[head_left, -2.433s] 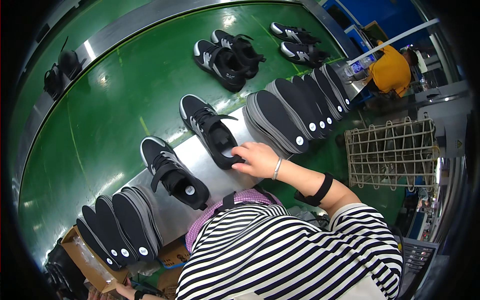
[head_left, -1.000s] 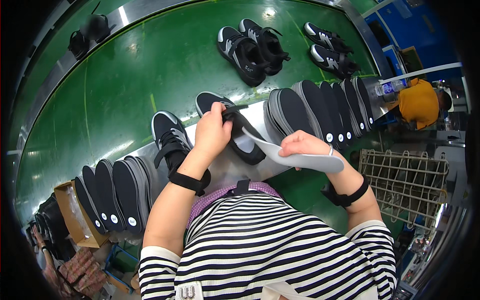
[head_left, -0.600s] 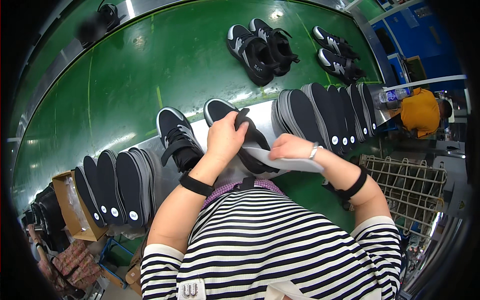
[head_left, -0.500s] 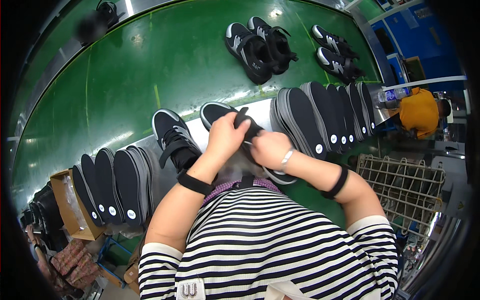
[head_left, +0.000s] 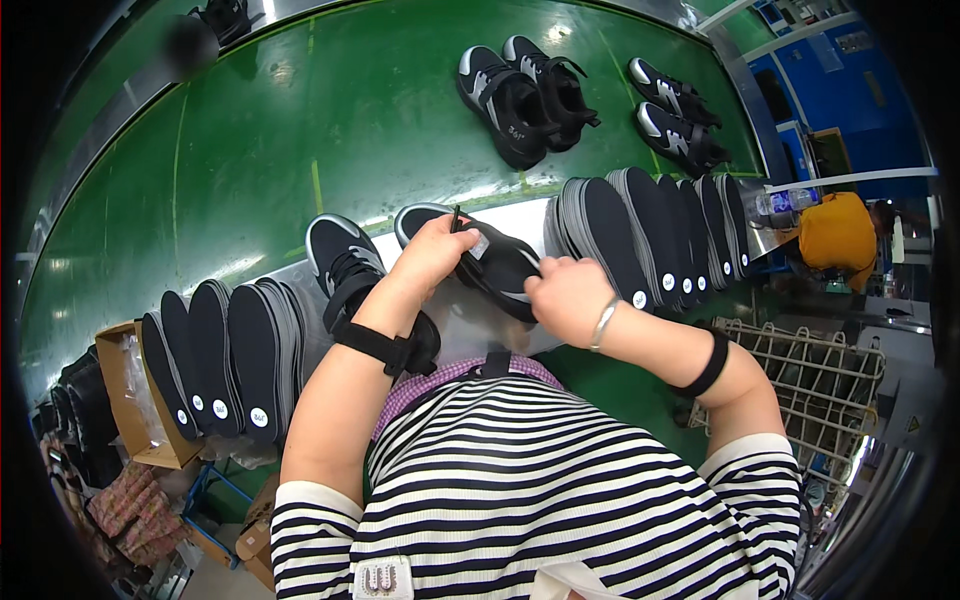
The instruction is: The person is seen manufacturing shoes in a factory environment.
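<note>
A black sneaker (head_left: 503,277) with a silver toe lies tilted in front of me, its opening facing up. My left hand (head_left: 432,252) is closed on its tongue and strap, and a pale label shows beside the thumb. With bent fingers, my right hand (head_left: 572,298) pinches the collar edge at the heel side; the fingertips are partly hidden. The matching sneaker (head_left: 345,262) stands to the left, its strap and heel partly behind my left forearm.
Stacks of black insoles (head_left: 606,240) stand to the right, with more insole stacks (head_left: 258,355) to the left. Two pairs of sneakers (head_left: 508,105) (head_left: 678,112) sit on the green table (head_left: 250,150). There is an open cardboard box (head_left: 130,395) at left and a wire rack (head_left: 800,385) at right.
My right hand has moved right and slightly down, out of the shoe's middle to its collar. The sneaker has turned so that its opening shows. My left hand has shifted slightly left.
</note>
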